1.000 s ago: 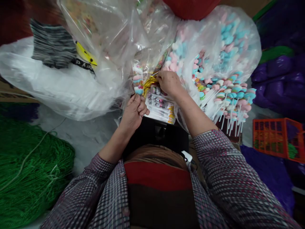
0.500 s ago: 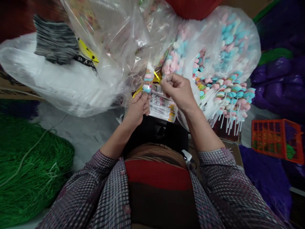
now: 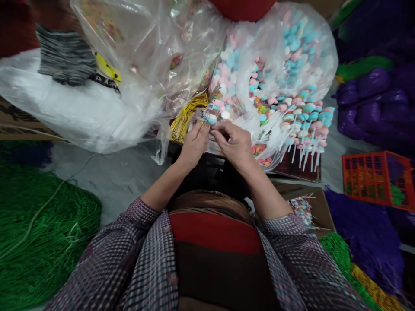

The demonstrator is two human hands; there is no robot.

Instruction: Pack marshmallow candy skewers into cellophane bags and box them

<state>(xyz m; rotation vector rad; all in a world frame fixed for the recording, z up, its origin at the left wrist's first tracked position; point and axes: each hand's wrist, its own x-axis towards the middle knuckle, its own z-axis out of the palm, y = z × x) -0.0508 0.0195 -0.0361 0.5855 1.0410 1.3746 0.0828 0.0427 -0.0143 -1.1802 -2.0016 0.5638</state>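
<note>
Just above the front edge of the dark table, a clear-wrapped marshmallow stick (image 3: 214,110) in pink, white and blue points away from me. My left hand (image 3: 196,144) pinches its gathered near end. My right hand (image 3: 235,142) is closed at the same end, thumb and forefinger together beside the left fingertips. Whether a tie lies between the fingers is too small to make out. A heap of yellow twist ties (image 3: 184,119) sits just beyond my left hand.
Large clear bags (image 3: 145,56) cover the back. Marshmallow lollipops (image 3: 304,114) are heaped at the right, sticks toward me. A striped glove (image 3: 66,54) lies on a white bag (image 3: 81,112). Green netting (image 3: 42,224) fills the left floor; an orange basket (image 3: 366,177) stands right.
My right hand has come down and left to meet my left hand at the wrapper's near end. The view has shifted somewhat, and more of the yellow tie heap shows.
</note>
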